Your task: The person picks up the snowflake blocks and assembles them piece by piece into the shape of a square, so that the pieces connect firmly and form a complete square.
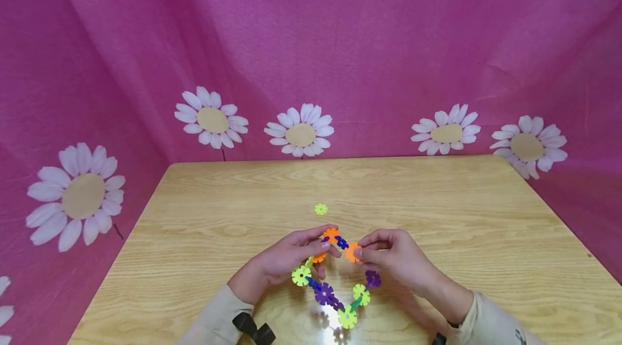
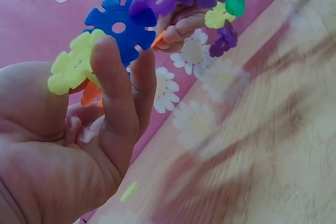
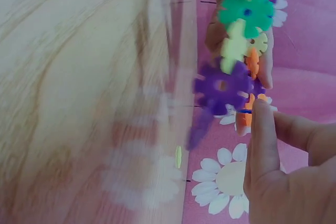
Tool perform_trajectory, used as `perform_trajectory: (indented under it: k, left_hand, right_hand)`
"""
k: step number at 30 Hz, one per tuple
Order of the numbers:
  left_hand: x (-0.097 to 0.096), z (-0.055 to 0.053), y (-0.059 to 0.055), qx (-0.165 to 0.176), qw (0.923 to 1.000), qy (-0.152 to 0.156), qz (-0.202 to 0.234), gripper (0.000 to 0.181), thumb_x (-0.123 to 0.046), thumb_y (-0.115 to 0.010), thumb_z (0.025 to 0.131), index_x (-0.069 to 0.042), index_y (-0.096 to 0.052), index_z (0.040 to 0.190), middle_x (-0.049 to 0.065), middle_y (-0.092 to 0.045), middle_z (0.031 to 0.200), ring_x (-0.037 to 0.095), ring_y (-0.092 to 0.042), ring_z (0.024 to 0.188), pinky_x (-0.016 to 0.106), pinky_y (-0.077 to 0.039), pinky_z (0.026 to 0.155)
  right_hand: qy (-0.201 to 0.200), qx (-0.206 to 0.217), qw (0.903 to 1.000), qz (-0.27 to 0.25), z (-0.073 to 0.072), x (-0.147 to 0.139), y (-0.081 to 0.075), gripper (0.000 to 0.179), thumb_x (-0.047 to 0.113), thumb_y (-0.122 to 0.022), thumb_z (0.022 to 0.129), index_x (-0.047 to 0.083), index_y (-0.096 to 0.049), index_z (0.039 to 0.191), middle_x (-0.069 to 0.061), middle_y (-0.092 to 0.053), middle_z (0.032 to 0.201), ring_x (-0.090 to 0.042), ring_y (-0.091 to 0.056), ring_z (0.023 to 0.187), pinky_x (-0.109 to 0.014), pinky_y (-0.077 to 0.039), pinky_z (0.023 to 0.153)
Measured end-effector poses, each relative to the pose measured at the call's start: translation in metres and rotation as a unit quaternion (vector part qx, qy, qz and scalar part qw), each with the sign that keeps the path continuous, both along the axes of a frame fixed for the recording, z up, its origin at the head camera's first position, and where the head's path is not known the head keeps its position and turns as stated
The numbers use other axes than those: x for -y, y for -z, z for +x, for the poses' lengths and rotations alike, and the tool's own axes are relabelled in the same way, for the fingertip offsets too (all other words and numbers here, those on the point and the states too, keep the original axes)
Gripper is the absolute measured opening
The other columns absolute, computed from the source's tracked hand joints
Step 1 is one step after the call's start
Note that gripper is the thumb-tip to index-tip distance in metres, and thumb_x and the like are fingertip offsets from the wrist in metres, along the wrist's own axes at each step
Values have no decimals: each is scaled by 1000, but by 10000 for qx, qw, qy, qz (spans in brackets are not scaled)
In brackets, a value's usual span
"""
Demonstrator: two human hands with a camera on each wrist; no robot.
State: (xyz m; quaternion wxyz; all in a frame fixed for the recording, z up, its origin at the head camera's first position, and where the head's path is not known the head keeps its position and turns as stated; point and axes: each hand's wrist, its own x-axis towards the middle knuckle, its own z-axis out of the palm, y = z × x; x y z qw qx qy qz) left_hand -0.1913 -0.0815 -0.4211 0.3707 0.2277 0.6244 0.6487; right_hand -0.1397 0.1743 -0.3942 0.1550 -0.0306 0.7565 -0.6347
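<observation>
A chain of notched flower-shaped plastic discs (image 1: 324, 293) hangs in a loop above the table, with orange, blue, purple, yellow-green and green pieces. My left hand (image 1: 284, 256) holds its upper left part, fingers around orange and yellow-green discs. My right hand (image 1: 400, 258) pinches an orange disc (image 1: 353, 252) at one end between thumb and fingers. Below that hand hangs the other end, a purple disc (image 1: 373, 278), apart from the orange one. The left wrist view shows a blue disc (image 2: 119, 27) by the left fingertips. A green disc (image 3: 247, 13) shows in the right wrist view.
One loose yellow-green disc (image 1: 320, 209) lies on the wooden table (image 1: 233, 194) beyond the hands. A pink cloth (image 1: 369, 53) printed with white daisies hangs behind and beside the table. Dark straps circle both sleeve cuffs.
</observation>
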Motion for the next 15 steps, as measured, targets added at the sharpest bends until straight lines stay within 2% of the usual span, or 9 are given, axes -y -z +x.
perform_trajectory:
  k: [2,7,15]
  left_hand:
    - [-1,0,0,-18,10000,12,7,56,-26,-49,106,-10,-30,157,12,-67,123,14,-66,68,30,-58,74]
    - [-3,1,1,14,10000,-28,-4,57,-26,-50,106,-10,-30,157,21,-64,124,14,-65,68,28,-57,72]
    - [-2,1,2,-151,9995,-217,-179,59,-28,-49,106,-13,-26,159,27,-59,127,15,-66,72,29,-55,81]
  right_hand:
    - [36,101,9999,-15,-1,-1,-2,31,9,-72,91,-13,-65,112,-13,-75,96,-21,-75,86,-35,-61,79]
    - [176,180,9996,-124,-2,-1,-4,31,7,-74,89,-13,-68,112,-13,-76,96,-17,-75,82,-34,-61,79]
    - [566,147,9980,-241,-2,8,4,31,5,-74,88,-13,-68,112,-15,-76,95,-16,-75,81,-32,-61,77]
